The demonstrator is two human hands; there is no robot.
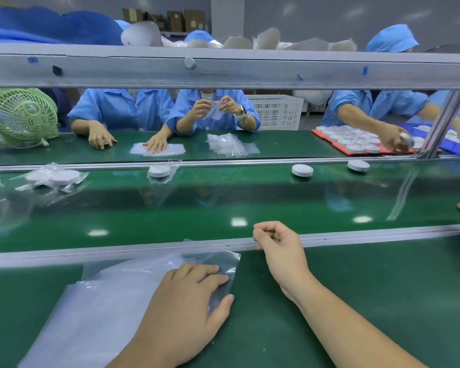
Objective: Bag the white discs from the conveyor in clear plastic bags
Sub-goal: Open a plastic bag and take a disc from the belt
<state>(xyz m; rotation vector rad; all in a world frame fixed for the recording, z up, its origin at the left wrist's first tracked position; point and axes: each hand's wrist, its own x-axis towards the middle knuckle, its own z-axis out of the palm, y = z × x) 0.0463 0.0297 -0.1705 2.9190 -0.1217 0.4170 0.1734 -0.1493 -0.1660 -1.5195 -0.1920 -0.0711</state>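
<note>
- Two bare white discs [302, 170] lie on the conveyor's [223, 205] far side, well apart from both hands.
- Clear bags [112, 296] are stacked on the near surface under the left hand [186, 301], whose fingers press flat.
- The right hand [279, 248] rests at the rail [383, 233], fingers curled, apparently empty.
- Likely risks: a disc passing out of reach, or the slick bags lifting several at once.

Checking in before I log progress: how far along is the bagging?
Done: bagged discs lie on the belt at left, another bagged disc at centre. In hand: the left hand rests flat on the clear bag stack; the right hand is curled by the rail, apparently empty. Left: two bare discs on the belt at right, more on the red tray.
</note>
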